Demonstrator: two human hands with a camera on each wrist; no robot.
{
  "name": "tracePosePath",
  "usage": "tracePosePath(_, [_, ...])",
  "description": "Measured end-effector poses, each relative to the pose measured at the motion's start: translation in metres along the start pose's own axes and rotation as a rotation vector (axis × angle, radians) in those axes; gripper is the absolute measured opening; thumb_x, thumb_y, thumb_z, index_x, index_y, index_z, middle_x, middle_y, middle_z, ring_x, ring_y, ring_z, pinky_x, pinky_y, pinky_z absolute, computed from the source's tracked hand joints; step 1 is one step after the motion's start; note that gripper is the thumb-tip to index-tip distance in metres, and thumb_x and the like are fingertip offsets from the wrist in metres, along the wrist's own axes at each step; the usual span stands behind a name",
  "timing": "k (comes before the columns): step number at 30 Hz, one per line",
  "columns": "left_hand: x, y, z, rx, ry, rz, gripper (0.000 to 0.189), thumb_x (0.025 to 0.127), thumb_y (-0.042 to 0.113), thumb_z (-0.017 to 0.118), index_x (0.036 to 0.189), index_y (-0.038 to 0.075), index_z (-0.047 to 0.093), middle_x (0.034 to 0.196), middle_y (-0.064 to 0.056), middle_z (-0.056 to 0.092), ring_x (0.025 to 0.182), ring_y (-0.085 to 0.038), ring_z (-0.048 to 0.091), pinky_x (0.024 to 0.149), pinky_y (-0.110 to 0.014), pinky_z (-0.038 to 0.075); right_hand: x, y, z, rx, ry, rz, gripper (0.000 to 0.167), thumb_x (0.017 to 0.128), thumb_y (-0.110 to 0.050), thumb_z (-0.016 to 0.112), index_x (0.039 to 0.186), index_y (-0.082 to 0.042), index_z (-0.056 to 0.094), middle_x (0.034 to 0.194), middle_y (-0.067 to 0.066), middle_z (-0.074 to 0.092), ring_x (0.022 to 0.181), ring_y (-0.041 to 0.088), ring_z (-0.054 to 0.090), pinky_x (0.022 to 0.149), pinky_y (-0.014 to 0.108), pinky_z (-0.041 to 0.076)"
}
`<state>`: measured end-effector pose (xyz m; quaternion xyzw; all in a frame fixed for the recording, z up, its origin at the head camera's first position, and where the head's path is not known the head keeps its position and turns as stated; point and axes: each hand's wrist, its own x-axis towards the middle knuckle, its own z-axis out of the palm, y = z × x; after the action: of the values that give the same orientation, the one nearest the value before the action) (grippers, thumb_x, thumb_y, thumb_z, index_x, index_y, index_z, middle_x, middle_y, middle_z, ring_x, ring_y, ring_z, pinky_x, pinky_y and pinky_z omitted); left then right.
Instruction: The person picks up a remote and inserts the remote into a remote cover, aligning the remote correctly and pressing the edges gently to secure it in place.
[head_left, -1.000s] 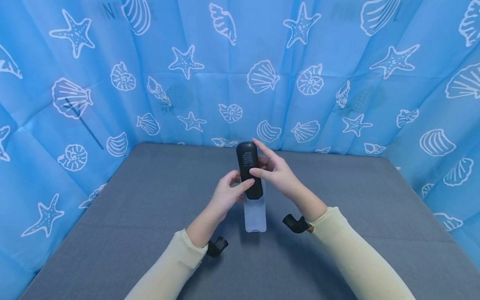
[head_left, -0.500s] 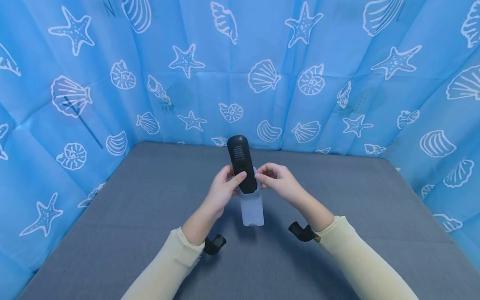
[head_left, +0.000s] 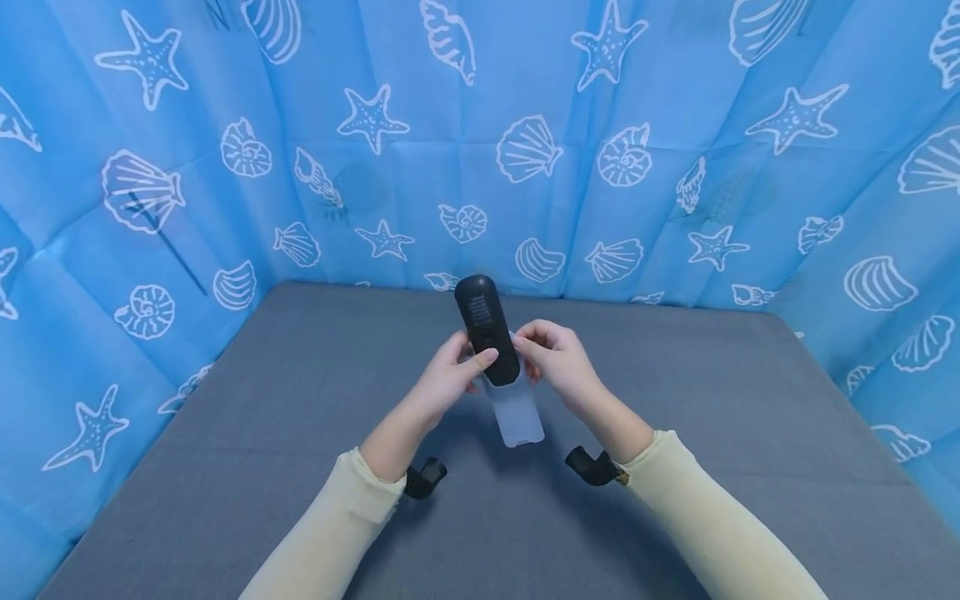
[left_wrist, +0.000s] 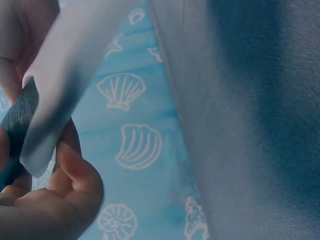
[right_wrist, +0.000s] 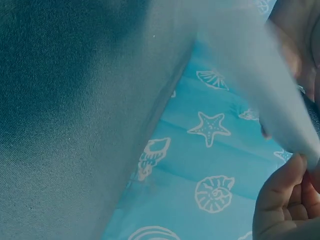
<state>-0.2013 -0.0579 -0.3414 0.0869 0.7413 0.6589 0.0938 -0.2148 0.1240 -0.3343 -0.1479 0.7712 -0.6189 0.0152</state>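
A black remote control (head_left: 480, 307) is held up over the table at a slight tilt, its back with small printed text facing the head camera. Its lower end sits inside a translucent whitish sleeve (head_left: 517, 417), whose loose end hangs down beyond it. My left hand (head_left: 444, 377) grips the remote from the left, thumb across its back and fingers behind. On the other side my right hand (head_left: 558, 360) pinches the sleeve's upper edge between thumb and fingers. In the right wrist view the sleeve (right_wrist: 260, 80) runs up from the pinching right hand (right_wrist: 287, 197).
The grey cloth-covered table (head_left: 315, 425) spreads out beneath both hands. Behind and beside it hangs a blue curtain (head_left: 420, 183) printed with white shells and starfish. Black wrist mounts (head_left: 592, 467) stick out below the sleeves of the arms.
My right hand has come off the remote's back and upper end and moved down to the sleeve's edge. The remote has tilted left at the top, and the sleeve's loose end has swung right.
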Motion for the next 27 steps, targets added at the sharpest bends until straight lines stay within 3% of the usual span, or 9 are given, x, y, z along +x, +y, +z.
tracePosePath(5, [0.0014,-0.0053,0.0014,-0.041,0.026,0.018,0.038,0.102,0.024,0.053,0.134,0.003,0.051,0.116,-0.016,0.060,0.102,-0.027,0.054,0.091,-0.050,0.041,-0.0001,0.0001,0.0023,-0.013,-0.002,0.026,0.018,0.101,-0.008,0.051,0.102,0.009,0.057,0.076,0.007,0.050,0.061,0.017,0.047,0.056,0.026,0.045])
tracePosePath(10, [0.0019,-0.0086,0.0007,-0.040,0.066,0.014,0.037,0.104,0.030,0.047,0.125,0.002,0.057,0.107,-0.013,0.060,0.090,-0.022,0.053,0.087,-0.044,0.045,-0.0005,0.0009,0.0019,-0.036,-0.006,0.006,0.020,0.101,-0.004,0.049,0.118,0.005,0.055,0.079,0.008,0.054,0.061,0.018,0.047,0.055,0.027,0.044])
tracePosePath(13, [0.0018,-0.0096,-0.0004,-0.041,0.065,0.026,0.037,0.105,0.029,0.045,0.126,0.001,0.058,0.110,-0.014,0.062,0.089,-0.022,0.057,0.084,-0.041,0.049,-0.0001,0.0012,0.0011,-0.049,-0.021,-0.014,0.026,0.101,-0.004,0.047,0.124,0.004,0.056,0.080,0.008,0.055,0.060,0.018,0.047,0.056,0.028,0.043])
tracePosePath(20, [-0.0007,-0.0054,-0.0022,-0.039,0.041,0.028,0.037,0.106,0.024,0.043,0.130,0.000,0.056,0.114,-0.016,0.062,0.094,-0.025,0.059,0.084,-0.041,0.050,0.0004,0.0004,0.0006,-0.051,-0.071,-0.028,0.030,0.101,-0.013,0.051,0.124,0.007,0.055,0.078,0.008,0.052,0.060,0.015,0.045,0.056,0.026,0.042])
tracePosePath(27, [-0.0035,-0.0038,-0.0049,-0.086,0.037,0.018,0.041,0.107,0.022,0.035,0.128,-0.006,0.057,0.110,-0.019,0.062,0.086,-0.021,0.063,0.083,-0.039,0.051,0.0012,0.0016,0.0000,-0.079,-0.085,-0.023,0.028,0.101,-0.014,0.054,0.121,0.005,0.054,0.091,0.013,0.056,0.064,0.019,0.047,0.057,0.027,0.042])
